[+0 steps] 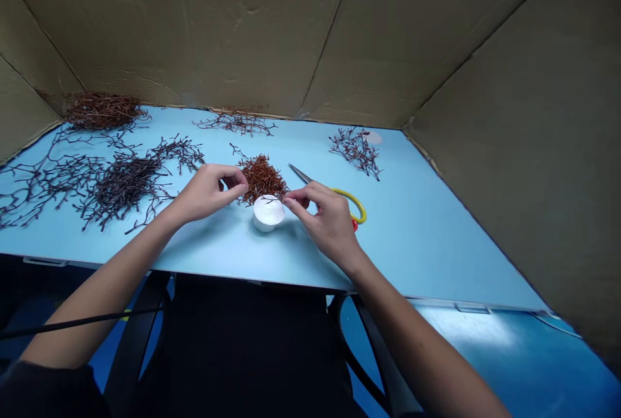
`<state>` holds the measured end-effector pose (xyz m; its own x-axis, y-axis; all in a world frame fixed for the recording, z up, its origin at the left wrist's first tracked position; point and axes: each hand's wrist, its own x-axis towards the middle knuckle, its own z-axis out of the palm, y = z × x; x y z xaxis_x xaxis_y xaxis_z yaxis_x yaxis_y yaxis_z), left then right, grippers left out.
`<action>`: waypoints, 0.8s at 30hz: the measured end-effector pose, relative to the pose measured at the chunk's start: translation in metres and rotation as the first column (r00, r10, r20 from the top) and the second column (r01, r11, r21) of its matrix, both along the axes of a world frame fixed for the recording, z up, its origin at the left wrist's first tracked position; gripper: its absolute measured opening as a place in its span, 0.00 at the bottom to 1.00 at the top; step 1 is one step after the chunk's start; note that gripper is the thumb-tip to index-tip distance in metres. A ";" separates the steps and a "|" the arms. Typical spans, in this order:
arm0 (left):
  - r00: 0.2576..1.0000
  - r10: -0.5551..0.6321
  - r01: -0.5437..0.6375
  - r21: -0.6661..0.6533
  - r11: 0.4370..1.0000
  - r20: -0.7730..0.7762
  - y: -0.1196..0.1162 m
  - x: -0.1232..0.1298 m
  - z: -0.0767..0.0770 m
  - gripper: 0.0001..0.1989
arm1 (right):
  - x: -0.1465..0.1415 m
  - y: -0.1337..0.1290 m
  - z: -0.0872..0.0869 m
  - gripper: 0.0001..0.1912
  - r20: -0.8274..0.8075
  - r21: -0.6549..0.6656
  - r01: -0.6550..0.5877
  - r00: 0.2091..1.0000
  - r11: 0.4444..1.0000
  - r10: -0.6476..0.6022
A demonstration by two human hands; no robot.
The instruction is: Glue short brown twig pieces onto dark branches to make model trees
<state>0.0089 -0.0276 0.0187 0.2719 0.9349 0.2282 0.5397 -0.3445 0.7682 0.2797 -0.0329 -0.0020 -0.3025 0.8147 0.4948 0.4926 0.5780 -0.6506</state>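
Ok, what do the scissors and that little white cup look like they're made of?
The scissors seem to have steel blades, going by their grey metallic sheen, and a glossy yellow handle, probably plastic. The white cup looks like smooth plastic, though its plain matte surface could also be coated paper.

Bare left hand (206, 193) and bare right hand (326, 225), both curled inward and facing each other.

White tub (268, 213) beside chopped brown twigs (262, 178)
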 end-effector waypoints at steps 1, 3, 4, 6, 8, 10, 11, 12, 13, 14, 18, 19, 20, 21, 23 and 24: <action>1.000 -0.007 0.007 -0.018 1.000 -0.008 0.000 -0.001 -0.002 0.08 | 0.000 0.000 -0.002 0.04 0.002 -0.017 -0.009 1.000 1.000 0.009; 1.000 -0.017 0.016 -0.039 0.999 -0.016 0.000 -0.002 -0.006 0.08 | 0.000 0.001 -0.004 0.04 0.006 -0.031 -0.013 1.000 0.999 0.013; 1.000 -0.019 0.018 -0.041 0.999 -0.019 0.000 -0.002 -0.007 0.08 | 0.000 0.001 -0.005 0.04 0.007 -0.031 -0.009 1.000 0.999 0.010; 1.000 -0.018 0.017 -0.026 1.000 -0.024 0.001 -0.003 -0.009 0.08 | -0.001 0.002 -0.005 0.04 0.013 -0.026 -0.003 1.000 1.000 0.003; 1.000 -0.004 0.003 -0.008 1.000 -0.025 0.002 -0.005 -0.009 0.08 | -0.004 0.003 -0.005 0.04 0.024 -0.025 -0.008 1.000 1.000 0.008; 1.000 0.018 -0.018 0.001 1.000 -0.013 0.002 -0.006 -0.007 0.08 | -0.007 0.003 -0.005 0.04 0.034 -0.021 -0.016 0.999 1.000 0.017; 1.000 0.028 -0.028 0.005 1.000 0.001 0.002 -0.007 -0.005 0.08 | -0.009 0.003 -0.004 0.03 0.034 -0.017 -0.021 0.999 1.000 0.021; 0.999 0.035 -0.036 0.012 0.999 0.024 0.002 -0.007 -0.003 0.09 | -0.010 0.003 -0.003 0.03 0.029 -0.012 -0.026 0.999 1.000 0.026; 0.998 0.036 -0.037 0.022 0.999 0.057 0.002 -0.006 -0.001 0.09 | -0.010 0.003 -0.002 0.03 0.020 -0.008 -0.029 0.999 1.000 0.029; 0.995 0.032 -0.036 0.035 0.999 0.097 0.001 -0.006 0.003 0.09 | -0.010 0.002 0.000 0.03 0.007 -0.004 -0.030 1.000 1.000 0.030; 0.981 -0.012 0.002 0.047 0.999 0.195 0.003 0.000 0.016 0.09 | -0.004 0.001 0.006 0.03 -0.031 -0.004 -0.004 0.999 1.000 0.004; 0.980 -0.020 0.011 0.044 0.999 0.197 0.006 0.002 0.019 0.09 | -0.002 0.003 0.007 0.04 -0.035 -0.006 0.003 0.999 1.000 -0.003; 0.981 -0.029 0.022 0.042 0.999 0.194 0.010 0.004 0.020 0.09 | 0.000 0.006 0.008 0.04 -0.039 -0.007 0.009 0.999 1.000 -0.009; 0.981 -0.039 0.032 0.039 0.999 0.192 0.016 0.005 0.021 0.10 | 0.002 0.011 0.008 0.05 -0.049 -0.009 0.016 0.999 1.000 -0.016; 0.981 -0.042 0.034 0.044 0.998 0.187 0.030 0.006 0.019 0.12 | 0.005 0.025 0.008 0.07 -0.107 -0.043 0.029 0.994 0.999 -0.033; 0.985 -0.031 0.022 0.052 0.998 0.173 0.038 0.005 0.016 0.13 | 0.007 0.033 0.008 0.09 -0.161 -0.086 0.031 0.986 0.996 -0.045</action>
